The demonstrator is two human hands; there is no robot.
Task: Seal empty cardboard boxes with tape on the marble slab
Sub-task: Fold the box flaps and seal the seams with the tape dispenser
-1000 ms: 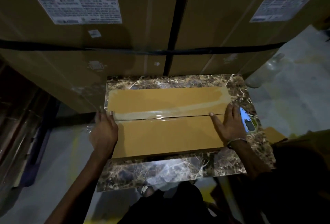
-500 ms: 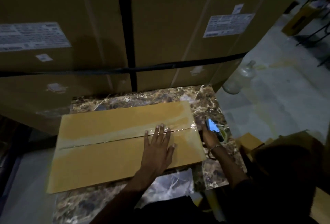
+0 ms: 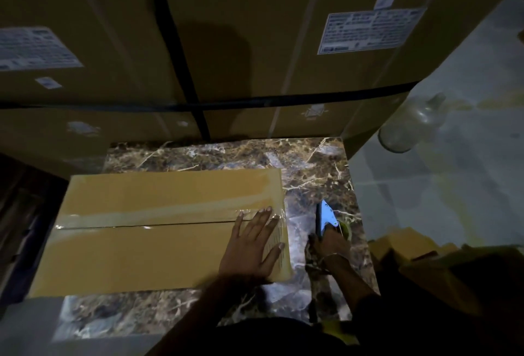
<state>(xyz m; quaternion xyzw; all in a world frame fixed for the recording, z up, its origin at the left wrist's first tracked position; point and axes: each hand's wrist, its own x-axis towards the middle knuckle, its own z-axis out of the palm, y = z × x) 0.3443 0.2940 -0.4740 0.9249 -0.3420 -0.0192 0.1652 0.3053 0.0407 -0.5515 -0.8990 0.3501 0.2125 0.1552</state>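
Lying under flat left hand (image 3: 251, 245), taped box (image 3: 158, 231); tape dispenser (image 3: 326, 221) gripped in right hand (image 3: 330, 245) beside.

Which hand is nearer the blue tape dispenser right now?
Right. The right hand grips the blue tape dispenser on the marble slab, beside the box's right end. The left hand lies flat on the cardboard box, apart from it.

A dim warehouse: tall strapped cartons (image 3: 255, 43) with shipping labels (image 3: 368, 30), bare concrete floor (image 3: 453, 185).
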